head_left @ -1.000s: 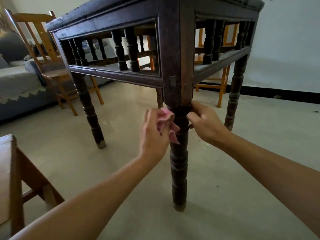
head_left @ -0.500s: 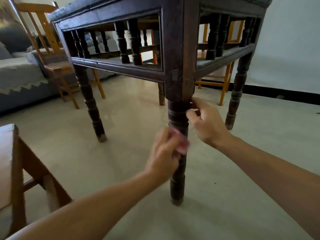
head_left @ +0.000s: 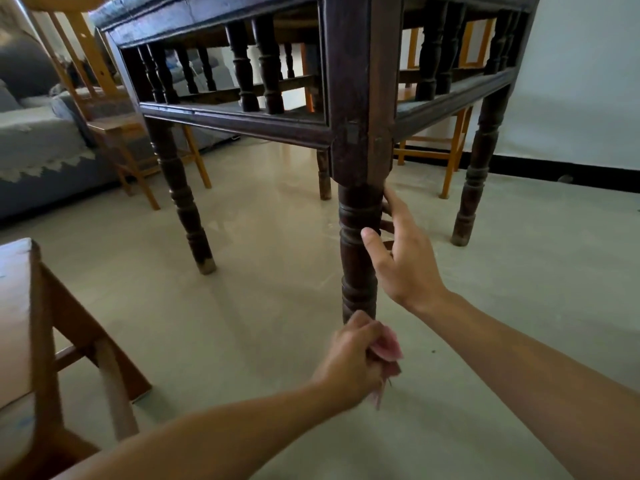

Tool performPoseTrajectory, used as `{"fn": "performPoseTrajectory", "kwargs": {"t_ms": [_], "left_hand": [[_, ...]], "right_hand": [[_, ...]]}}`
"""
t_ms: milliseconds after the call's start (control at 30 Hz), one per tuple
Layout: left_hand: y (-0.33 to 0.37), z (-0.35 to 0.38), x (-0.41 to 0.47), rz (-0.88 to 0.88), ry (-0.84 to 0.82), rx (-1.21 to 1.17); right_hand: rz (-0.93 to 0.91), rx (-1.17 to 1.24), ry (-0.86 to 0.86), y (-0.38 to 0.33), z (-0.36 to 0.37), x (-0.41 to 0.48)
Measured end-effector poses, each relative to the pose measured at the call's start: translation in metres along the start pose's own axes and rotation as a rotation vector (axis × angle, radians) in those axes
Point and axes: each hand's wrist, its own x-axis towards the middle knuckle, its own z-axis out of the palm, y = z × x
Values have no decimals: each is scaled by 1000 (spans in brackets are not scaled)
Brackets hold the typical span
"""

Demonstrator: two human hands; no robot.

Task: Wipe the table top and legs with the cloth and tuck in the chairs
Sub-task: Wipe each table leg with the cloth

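The left hand (head_left: pixel 353 355) is bunched tight around a pink cloth (head_left: pixel 388 351), pressing it against the lower part of the near leg (head_left: pixel 356 258) of the dark wooden counter (head_left: pixel 225 19); the foot of that leg is hidden behind the fist. The right hand (head_left: pixel 401 261) rests open on the upper turned section of the same leg, thumb at the front and fingers (head_left: pixel 393 206) laid round the back, touching the wood but not closed on anything. The cloth looks thin, soft and very light: it crumples wholly into the palm, with a loose corner hanging below the fist, so it is best gripped as a wad and wrapped partly around the post, letting it give into the rings and grooves of the turning. The leg itself is stiff and probably heavy enough that a steadying hand up high is all it needs. Judging by the position, the wipe is near the bottom of this leg; whether the other three legs, such as the far left leg (head_left: pixel 180 202), have been wiped cannot be told. Chairs are not yet tucked: an orange wooden chair (head_left: pixel 114 126) stands out at the left near a grey sofa (head_left: pixel 38 150), another chair (head_left: pixel 450 147) shows behind the counter, and a brown seat (head_left: pixel 20 306) sits close at the lower left.
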Motion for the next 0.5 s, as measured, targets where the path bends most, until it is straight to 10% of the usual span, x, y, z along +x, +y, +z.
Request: {"fn": "performPoseTrajectory", "kwargs": {"t_ms": [200,400,500], "left_hand": [[-24,-55,44,-233,438,-240],[-8,4,-11,-213,-151,-156],[-33,-10,0,-351,54,-225]], "right_hand": [[3,-27,-32,8,-1,-5],[-22,-20,-19,9,1,-9],[-32,-23,-37,12,0,-8]]}}
